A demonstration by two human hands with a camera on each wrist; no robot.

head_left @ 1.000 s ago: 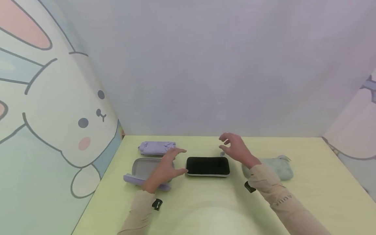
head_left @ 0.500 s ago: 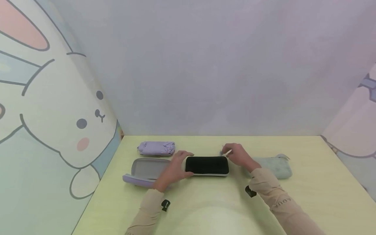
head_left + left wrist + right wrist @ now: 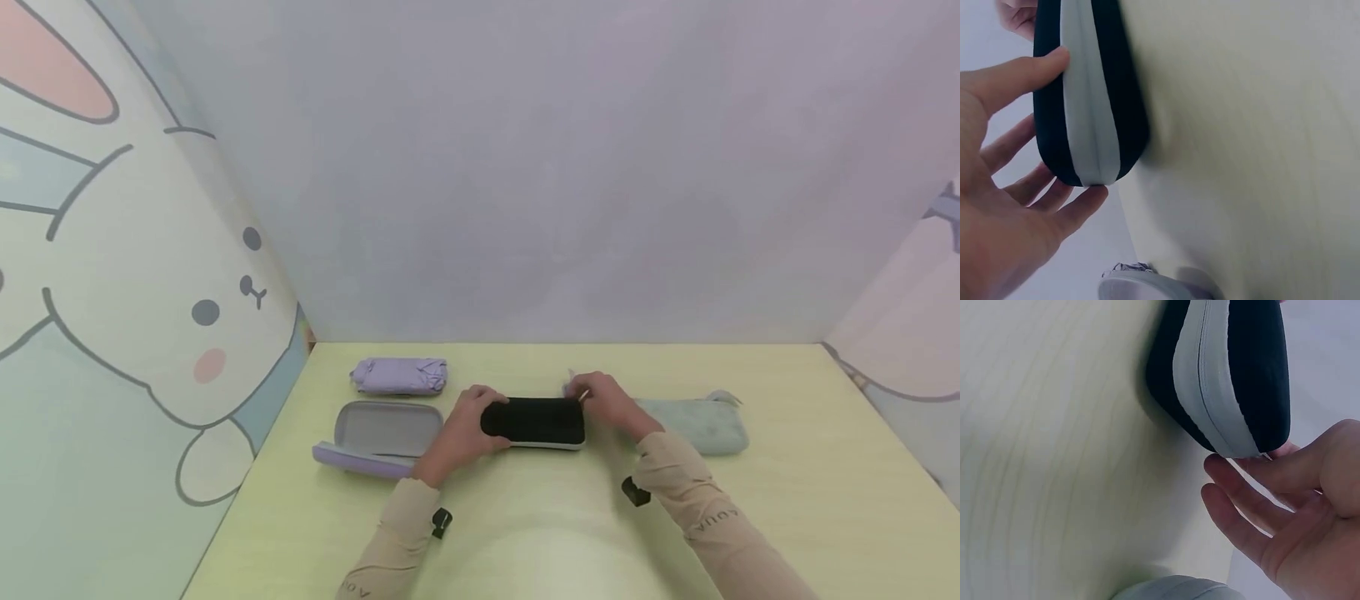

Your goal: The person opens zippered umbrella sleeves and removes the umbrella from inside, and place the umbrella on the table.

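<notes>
A black zip case (image 3: 534,422) with a pale zip band lies flat on the table. My left hand (image 3: 467,429) grips its left end, the thumb on the near side and fingers round the far side and end. At the far right corner my right hand (image 3: 606,403) pinches with thumb and finger by a small grey zip pull (image 3: 567,387). The pull is mostly hidden by the fingers. In the right wrist view the thumb and forefinger meet at the end of the zip band (image 3: 1210,381), the other fingers loosely bent.
Left of the case lies an opened lavender case (image 3: 386,429) with a grey inside. Behind that is a lavender wrapped bundle (image 3: 399,376). A mint-green pouch (image 3: 701,425) lies to the right, partly behind the right forearm. A wall (image 3: 555,208) stands at the table's back edge.
My left hand has moved right and taken hold of the black case's left end. The right hand has come down to its far right corner, thumb and finger closing at the zip pull.
</notes>
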